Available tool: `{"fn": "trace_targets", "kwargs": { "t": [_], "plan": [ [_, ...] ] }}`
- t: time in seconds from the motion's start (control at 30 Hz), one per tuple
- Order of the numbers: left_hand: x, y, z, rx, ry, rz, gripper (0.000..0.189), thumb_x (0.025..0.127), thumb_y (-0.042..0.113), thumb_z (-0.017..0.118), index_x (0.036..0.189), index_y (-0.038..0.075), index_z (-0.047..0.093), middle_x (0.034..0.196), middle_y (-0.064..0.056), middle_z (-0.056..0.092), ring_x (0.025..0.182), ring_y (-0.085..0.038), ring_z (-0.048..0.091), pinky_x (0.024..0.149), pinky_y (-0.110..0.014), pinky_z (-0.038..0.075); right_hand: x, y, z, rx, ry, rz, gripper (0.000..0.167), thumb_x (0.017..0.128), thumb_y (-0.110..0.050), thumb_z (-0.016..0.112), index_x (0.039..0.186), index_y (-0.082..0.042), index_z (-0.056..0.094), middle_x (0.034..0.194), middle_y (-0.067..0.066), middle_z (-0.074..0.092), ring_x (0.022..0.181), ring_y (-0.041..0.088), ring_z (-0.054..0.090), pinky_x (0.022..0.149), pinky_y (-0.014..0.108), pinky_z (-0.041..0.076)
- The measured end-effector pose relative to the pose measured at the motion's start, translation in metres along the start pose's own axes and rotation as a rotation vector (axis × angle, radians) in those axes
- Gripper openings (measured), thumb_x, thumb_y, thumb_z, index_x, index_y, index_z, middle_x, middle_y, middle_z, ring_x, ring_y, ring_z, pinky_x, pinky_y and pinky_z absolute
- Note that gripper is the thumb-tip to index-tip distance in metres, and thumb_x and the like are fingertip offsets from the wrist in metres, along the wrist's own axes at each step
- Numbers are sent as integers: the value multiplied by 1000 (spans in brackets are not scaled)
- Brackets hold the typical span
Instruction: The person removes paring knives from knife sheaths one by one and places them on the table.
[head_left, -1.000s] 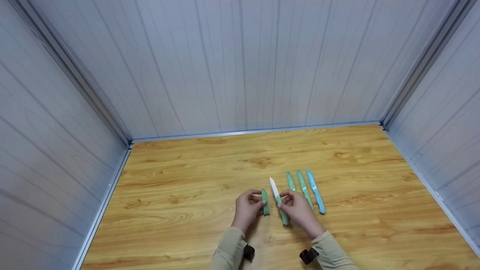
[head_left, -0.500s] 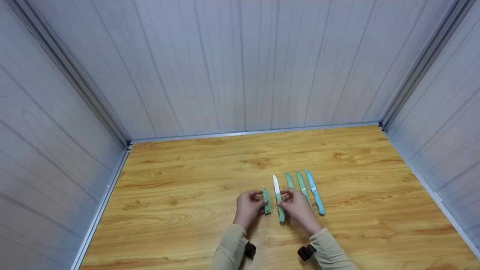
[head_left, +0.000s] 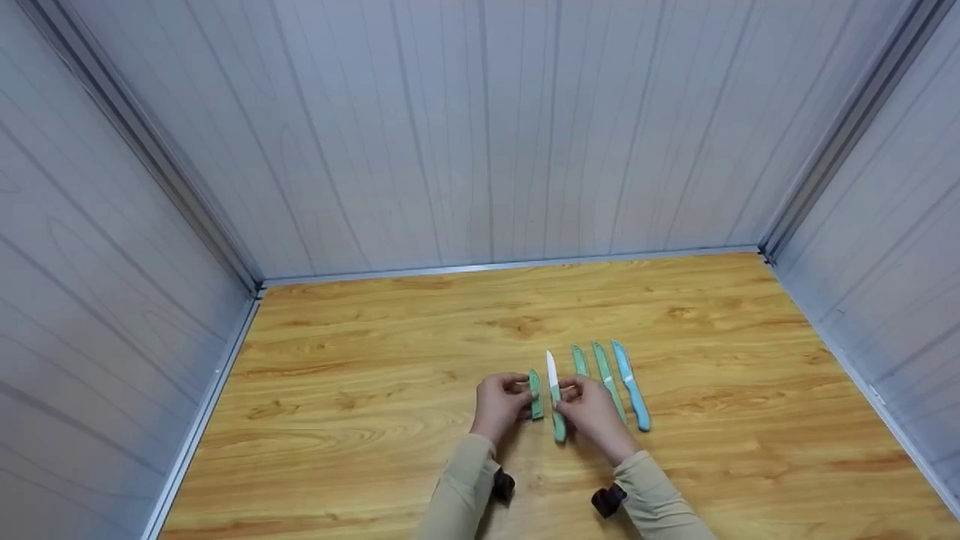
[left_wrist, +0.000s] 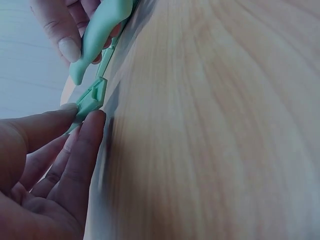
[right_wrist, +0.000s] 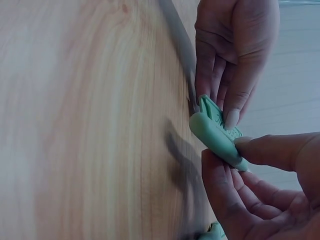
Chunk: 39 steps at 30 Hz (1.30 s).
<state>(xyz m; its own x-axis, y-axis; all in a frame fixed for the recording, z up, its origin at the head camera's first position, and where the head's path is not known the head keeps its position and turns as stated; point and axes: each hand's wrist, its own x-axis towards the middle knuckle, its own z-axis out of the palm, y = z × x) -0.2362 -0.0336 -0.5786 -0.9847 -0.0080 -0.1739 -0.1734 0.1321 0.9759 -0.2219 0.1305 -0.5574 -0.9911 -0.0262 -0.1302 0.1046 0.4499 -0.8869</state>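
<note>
My left hand [head_left: 501,406] pinches a green knife sheath [head_left: 535,395] between thumb and fingers; its slotted end shows in the left wrist view. Close by on the right, my right hand [head_left: 595,413] holds a knife [head_left: 559,425] by its green handle, the white blade bare and pointing away from me. Sheath and knife stand nearly parallel, a small gap between them, both raised over the table. From the right wrist view, the rounded handle butt [right_wrist: 214,137] sits between thumb and fingertips, partly in front of the sheath [right_wrist: 215,111].
Right of my hands lie two green sheathed knives, the nearer one [head_left: 580,360] partly hidden by my right hand, the other [head_left: 603,363] beside it. A blue sheathed knife [head_left: 631,386] lies furthest right. Pale panel walls [head_left: 495,150] bound the wooden table [head_left: 360,420].
The left hand has moved the sheath slightly forward and right. The right hand has turned the knife straighter and brought its handle a little left, narrowing the gap. The lying knives have stayed put.
</note>
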Motion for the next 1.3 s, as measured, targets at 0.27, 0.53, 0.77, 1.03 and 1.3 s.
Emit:
{"fn": "trace_targets", "kwargs": {
  "t": [0.27, 0.53, 0.77, 1.03, 1.3],
  "plan": [
    [2, 0, 1, -11, -5, -17, 22, 82, -4, 70, 104, -1, 71, 80, -8, 68, 63, -18, 66, 55, -31, 56, 3, 0, 1, -15, 1, 21, 26, 80, 1, 70, 106, 3, 63, 79, 7, 62, 63, 15, 56, 53, 28, 47],
    [5, 1, 2, -70, 19, -80, 19, 81, -4, 72, 100, -1, 72, 79, -8, 68, 64, -18, 67, 56, -31, 57, 5, -2, 2, 22, -14, 58, 29, 82, -1, 69, 109, 4, 61, 81, 8, 62, 64, 17, 58, 52, 30, 50],
    [5, 4, 5, -40, 32, -93, 18, 80, -4, 72, 98, -1, 72, 77, -7, 67, 64, -18, 66, 55, -30, 56, 7, -2, 1, 14, -8, 65, 29, 82, -1, 69, 110, 4, 62, 82, 8, 62, 65, 18, 59, 52, 30, 51],
    [5, 7, 9, -36, 37, -103, 18, 81, -5, 71, 99, -2, 72, 81, -10, 69, 66, -21, 68, 56, -31, 56, 10, 0, -1, 28, -5, 57, 29, 81, 0, 69, 109, 6, 63, 81, 8, 62, 65, 18, 59, 52, 30, 52],
    [4, 10, 9, -4, 46, -77, 14, 80, -5, 72, 94, -4, 72, 77, -9, 69, 65, -20, 67, 56, -30, 56, 10, 3, 1, 17, 9, 43, 26, 81, 1, 70, 106, 5, 64, 79, 7, 62, 63, 17, 59, 50, 30, 51]
  ]
}}
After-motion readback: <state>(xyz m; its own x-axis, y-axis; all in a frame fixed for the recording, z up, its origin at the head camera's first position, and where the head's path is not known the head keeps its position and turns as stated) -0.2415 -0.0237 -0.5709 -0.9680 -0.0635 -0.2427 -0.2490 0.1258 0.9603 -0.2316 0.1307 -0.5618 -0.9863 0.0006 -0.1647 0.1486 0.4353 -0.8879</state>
